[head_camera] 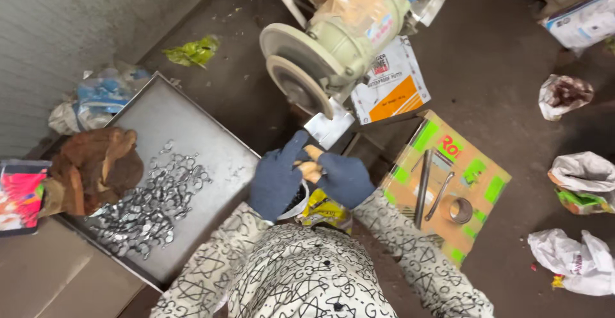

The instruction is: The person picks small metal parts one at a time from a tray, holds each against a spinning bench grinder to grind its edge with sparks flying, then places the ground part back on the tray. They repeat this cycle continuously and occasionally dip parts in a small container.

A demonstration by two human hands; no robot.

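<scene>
- A small tan piece (pixel 312 164) sits pinched between the two gloved hands at the middle of the view, just at 6 o'clock of the grinding wheel; what it is exactly cannot be told.
- The left hand (pixel 277 178), in a dark blue glove, is clenched on the piece from 9 o'clock, thumb raised toward the wheel.
- The right hand (pixel 346 178), gloved alike, grasps the same piece from 3 o'clock, its fingers curled round it.
- Under the hands, at 6 o'clock, stand a small white cup (pixel 296 206) with dark contents and a yellow packet (pixel 325 209) just beside it.
- The bench grinder (pixel 333 49) lies at 12 o'clock, a pale green motor with a round disc (pixel 300 86) facing the hands and a small metal plate (pixel 328 127) below it.
- At 9 o'clock a steel tray (pixel 186 119) holds a spread of small shiny metal rings (pixel 154 202); a brown rag (pixel 96 167) lies over its far-left edge.
- At 3 o'clock a cardboard box (pixel 442 183) with green patches carries a metal rod (pixel 423 190), a bent wire hook (pixel 441 196) and a roll of tape (pixel 458 210).
- White plastic bags (pixel 580 260) lie on the dark floor (pixel 500 81) well apart at the right.
- Patterned white sleeves (pixel 410 260) fill the lower edge.
</scene>
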